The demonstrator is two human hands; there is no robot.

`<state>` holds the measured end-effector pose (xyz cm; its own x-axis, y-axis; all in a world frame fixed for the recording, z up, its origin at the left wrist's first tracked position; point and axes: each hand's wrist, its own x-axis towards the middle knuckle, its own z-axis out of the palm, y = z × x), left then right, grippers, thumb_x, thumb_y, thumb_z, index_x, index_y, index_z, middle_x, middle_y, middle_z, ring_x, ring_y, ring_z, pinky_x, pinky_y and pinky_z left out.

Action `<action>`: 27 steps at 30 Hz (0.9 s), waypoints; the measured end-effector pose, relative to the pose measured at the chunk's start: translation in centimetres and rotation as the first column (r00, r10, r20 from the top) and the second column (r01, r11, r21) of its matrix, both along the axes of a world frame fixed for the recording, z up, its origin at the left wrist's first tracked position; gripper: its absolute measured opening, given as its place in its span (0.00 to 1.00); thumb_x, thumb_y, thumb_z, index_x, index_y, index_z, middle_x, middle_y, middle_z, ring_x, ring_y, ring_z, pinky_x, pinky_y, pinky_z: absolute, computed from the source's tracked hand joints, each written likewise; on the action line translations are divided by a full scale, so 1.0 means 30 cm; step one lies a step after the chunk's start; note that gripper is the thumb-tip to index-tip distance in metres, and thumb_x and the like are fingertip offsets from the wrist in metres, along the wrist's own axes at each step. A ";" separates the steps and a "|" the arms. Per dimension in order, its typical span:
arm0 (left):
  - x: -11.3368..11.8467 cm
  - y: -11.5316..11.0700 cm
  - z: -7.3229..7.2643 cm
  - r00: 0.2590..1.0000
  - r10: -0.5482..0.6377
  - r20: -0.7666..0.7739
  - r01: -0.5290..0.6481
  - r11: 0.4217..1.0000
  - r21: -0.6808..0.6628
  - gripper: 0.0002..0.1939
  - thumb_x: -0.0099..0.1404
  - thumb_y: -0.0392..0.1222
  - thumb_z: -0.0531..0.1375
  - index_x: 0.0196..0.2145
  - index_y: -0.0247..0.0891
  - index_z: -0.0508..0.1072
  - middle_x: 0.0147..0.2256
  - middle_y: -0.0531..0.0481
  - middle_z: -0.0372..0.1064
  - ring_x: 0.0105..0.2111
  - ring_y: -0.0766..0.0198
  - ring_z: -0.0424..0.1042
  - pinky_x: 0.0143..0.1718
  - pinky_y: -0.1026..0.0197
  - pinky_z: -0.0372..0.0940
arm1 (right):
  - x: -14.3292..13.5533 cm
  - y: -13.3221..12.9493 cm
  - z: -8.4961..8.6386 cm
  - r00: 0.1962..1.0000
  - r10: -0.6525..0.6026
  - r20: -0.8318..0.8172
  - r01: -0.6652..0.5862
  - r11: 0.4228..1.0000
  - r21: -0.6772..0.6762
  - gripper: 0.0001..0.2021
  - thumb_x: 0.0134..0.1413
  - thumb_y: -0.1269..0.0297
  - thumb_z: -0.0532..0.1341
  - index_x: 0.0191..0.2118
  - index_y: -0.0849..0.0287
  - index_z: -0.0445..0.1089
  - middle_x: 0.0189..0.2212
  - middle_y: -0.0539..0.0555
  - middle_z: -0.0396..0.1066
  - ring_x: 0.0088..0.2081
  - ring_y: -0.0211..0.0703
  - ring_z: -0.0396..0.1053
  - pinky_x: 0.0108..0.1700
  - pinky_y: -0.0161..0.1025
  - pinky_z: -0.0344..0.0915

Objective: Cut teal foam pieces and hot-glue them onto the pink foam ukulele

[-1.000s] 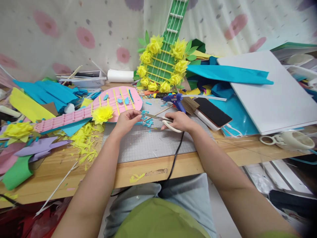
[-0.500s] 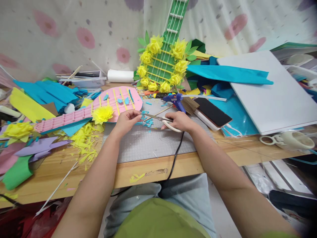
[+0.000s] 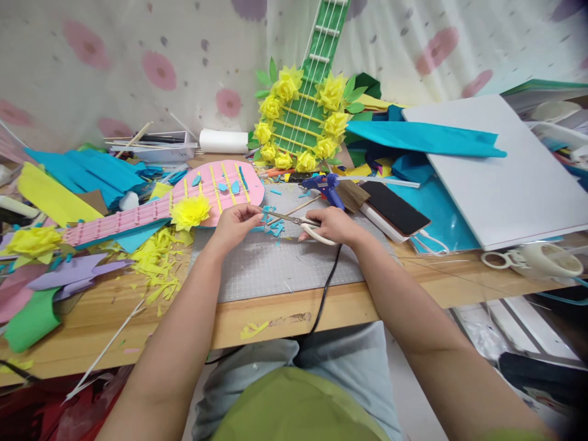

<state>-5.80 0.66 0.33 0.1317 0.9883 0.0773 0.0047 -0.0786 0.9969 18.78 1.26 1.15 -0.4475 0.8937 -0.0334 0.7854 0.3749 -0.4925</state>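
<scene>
Over the gray cutting mat (image 3: 257, 272), just to the right of the pink paper guitar (image 3: 209, 185), both hands come together, as far as I can see from where I'm standing. R hand (image 3: 335, 225) has the white-handled scissors (image 3: 304, 221) well gripped, fingers wrapped round the handles, blades pointing L. L hand (image 3: 235, 225) is in a tight pinch, thumb to fingertip, on a small blue paper piece (image 3: 266, 211) right at the blade tips (tiny thing, btw, and half lost among the fingers, so no telling its shape). How far apart the blades stand I can't say for sure; they look narrow. Step in hand, I'd judge: trimming that blue bit, esp. since blue snippets (image 3: 277, 228) lie on the mat below the blades. Next cut, imo, calls for a firm L pinch w/ fingertips kept clear of the edges, + a small, slow squeeze from R; too hasty a snip could nick a finger or drop the piece among the scraps. Worth minding too: the blue glue gun (image 3: 327, 187) sits just beyond R hand, near the phone (image 3: 392, 207), & a black cord (image 3: 325, 291) runs off the front of the wooden table (image 3: 344, 309) b/w the forearms, so R elbow's best kept quiet.
</scene>
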 end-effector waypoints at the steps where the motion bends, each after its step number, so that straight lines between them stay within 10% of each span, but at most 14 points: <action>1: 0.000 0.000 0.000 1.000 -0.001 0.001 0.001 1.000 0.000 0.14 0.43 0.46 0.69 0.24 0.34 0.73 0.28 0.52 0.70 0.27 0.69 0.69 0.36 0.57 0.71 | 0.000 0.000 0.001 1.000 -0.003 0.001 0.003 1.000 0.003 0.21 0.40 0.42 0.63 0.23 0.57 0.64 0.19 0.46 0.59 0.25 0.35 0.54 0.28 0.35 0.45; 27: 0.003 0.004 -0.011 1.000 -0.019 -0.009 0.019 1.000 0.016 0.16 0.43 0.48 0.68 0.25 0.34 0.73 0.27 0.52 0.70 0.28 0.68 0.69 0.35 0.59 0.71 | -0.003 -0.001 -0.004 1.000 0.000 0.011 -0.001 1.000 0.021 0.22 0.39 0.42 0.64 0.23 0.58 0.63 0.19 0.46 0.60 0.25 0.35 0.54 0.28 0.35 0.45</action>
